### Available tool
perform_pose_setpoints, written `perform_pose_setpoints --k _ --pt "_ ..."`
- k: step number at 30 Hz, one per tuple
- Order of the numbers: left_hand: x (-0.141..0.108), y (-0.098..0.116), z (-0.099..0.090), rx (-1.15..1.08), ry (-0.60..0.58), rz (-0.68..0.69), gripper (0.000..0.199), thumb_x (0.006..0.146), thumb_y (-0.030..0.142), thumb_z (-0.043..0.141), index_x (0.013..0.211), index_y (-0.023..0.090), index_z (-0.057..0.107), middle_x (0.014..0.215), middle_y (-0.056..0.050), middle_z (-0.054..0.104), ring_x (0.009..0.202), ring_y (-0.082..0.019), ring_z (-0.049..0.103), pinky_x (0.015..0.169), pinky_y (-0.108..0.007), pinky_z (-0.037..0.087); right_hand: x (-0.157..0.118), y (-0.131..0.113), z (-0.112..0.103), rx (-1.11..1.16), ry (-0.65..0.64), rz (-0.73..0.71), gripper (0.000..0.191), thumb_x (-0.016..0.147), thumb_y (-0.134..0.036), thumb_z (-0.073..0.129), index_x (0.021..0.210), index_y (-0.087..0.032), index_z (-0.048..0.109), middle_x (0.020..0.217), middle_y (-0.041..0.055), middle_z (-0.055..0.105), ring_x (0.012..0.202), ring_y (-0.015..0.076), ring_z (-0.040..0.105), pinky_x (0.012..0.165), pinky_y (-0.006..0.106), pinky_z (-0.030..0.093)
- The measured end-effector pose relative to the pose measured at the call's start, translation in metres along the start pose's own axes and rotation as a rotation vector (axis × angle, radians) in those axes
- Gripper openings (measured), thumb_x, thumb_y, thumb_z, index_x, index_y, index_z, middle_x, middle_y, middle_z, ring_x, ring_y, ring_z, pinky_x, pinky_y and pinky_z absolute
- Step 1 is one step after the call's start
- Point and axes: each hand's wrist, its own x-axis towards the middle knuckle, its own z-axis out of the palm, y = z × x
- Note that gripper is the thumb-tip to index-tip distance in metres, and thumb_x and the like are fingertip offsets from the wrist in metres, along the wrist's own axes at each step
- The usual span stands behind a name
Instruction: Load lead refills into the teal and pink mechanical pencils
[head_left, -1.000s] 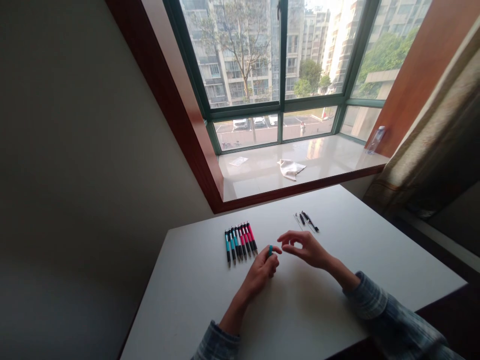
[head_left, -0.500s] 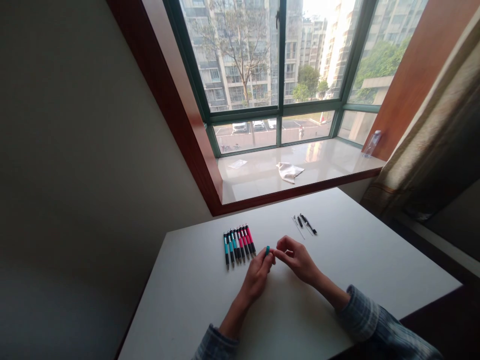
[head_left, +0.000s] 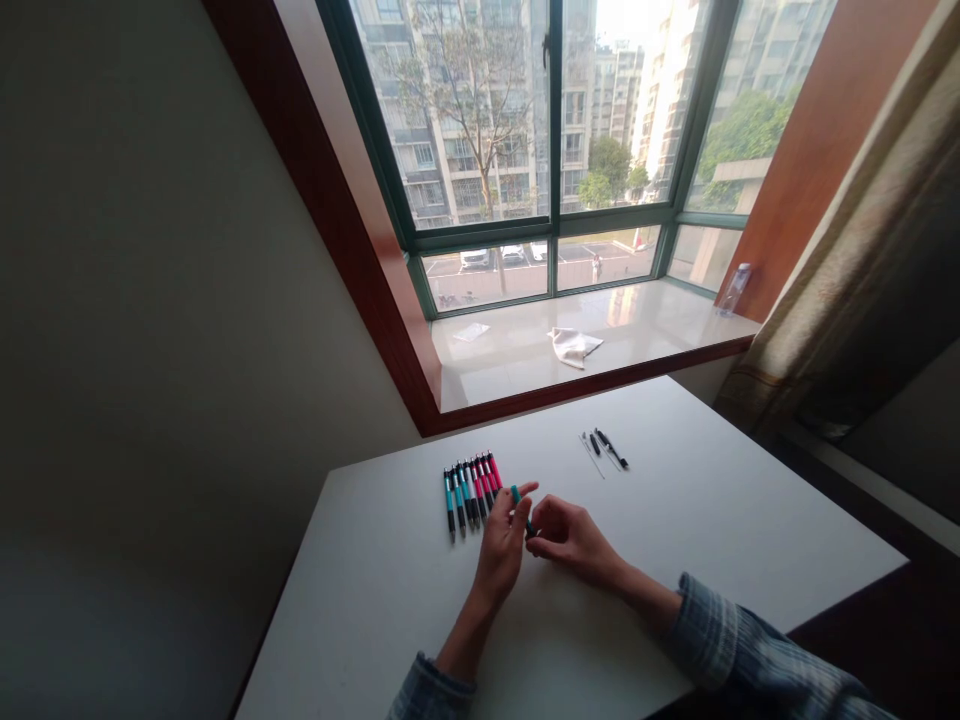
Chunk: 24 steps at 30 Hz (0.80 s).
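Teal pen barrel now tilted, pinched by left hand and right hand, pen row beside, table edge well off

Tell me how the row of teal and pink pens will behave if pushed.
The pens will probably feel light and stiff, judging by their slim, rigid-looking barrels. Their round shape makes them likely to roll if pushed sideways. On the smooth white table they may also slide easily.
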Motion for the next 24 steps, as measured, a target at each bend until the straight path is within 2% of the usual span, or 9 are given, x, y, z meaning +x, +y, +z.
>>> perform_pose_setpoints --k 3,5,10,14,20,24 --pt "0.005 -0.001 -0.007 -0.006 0.146 0.022 0.054 0.086 0.055 0.074 0.123 0.017 0.073 0.081 -0.004 0.068 0.072 -0.018 0.059 0.070 -0.028 0.048 0.001 0.000 -0.002 0.008 0.032 0.026 0.037 0.077 -0.049 0.083 0.091 -0.021 0.063 0.082 0.0012 0.069 0.072 0.0180 0.068 0.068 0.032 0.056" --pt "0.009 -0.004 -0.011 -0.040 0.195 0.035 0.052 0.084 0.054 0.076 0.121 0.017 0.074 0.068 0.000 0.062 0.064 -0.015 0.055 0.066 -0.027 0.047 0.002 0.000 -0.004 0.002 0.060 0.036 0.038 0.077 -0.050 0.083 0.090 -0.021 0.063 0.081 0.0014 0.070 0.072 0.0186 0.068 0.070 0.033 0.056" --pt "0.013 -0.012 -0.014 -0.085 0.253 0.028 0.043 0.078 0.047 0.083 0.108 0.017 0.078 0.074 -0.002 0.069 0.067 -0.015 0.062 0.067 -0.027 0.052 0.001 -0.002 -0.006 -0.083 0.101 0.025 0.032 0.081 -0.047 0.080 0.089 -0.020 0.066 0.081 0.0023 0.070 0.075 0.0188 0.066 0.071 0.032 0.054" --pt "0.015 -0.018 -0.015 -0.199 0.272 -0.071 0.045 0.073 0.045 0.087 0.104 0.015 0.078 0.085 -0.005 0.074 0.071 -0.014 0.066 0.072 -0.028 0.057 0.001 -0.007 -0.010 -0.090 0.150 -0.006 0.026 0.084 -0.043 0.077 0.093 -0.020 0.068 0.084 0.0031 0.070 0.077 0.0193 0.065 0.072 0.033 0.053" --pt "0.010 -0.014 -0.013 -0.386 0.193 -0.263 0.046 0.063 0.036 0.095 0.099 0.013 0.077 0.092 -0.009 0.077 0.074 -0.014 0.069 0.076 -0.027 0.057 0.010 -0.013 -0.023 -0.119 0.286 -0.060 0.028 0.087 -0.047 0.071 0.095 -0.020 0.070 0.089 0.0041 0.070 0.077 0.0195 0.063 0.068 0.032 0.052" --pt "0.005 -0.014 -0.008 -0.442 0.103 -0.357 0.047 0.060 0.034 0.098 0.096 0.013 0.077 0.092 -0.010 0.078 0.074 -0.014 0.070 0.076 -0.025 0.055 0.018 -0.018 -0.031 -0.136 0.320 -0.112 0.028 0.089 -0.047 0.070 0.097 -0.021 0.072 0.088 0.0037 0.070 0.075 0.0188 0.062 0.067 0.030 0.052"
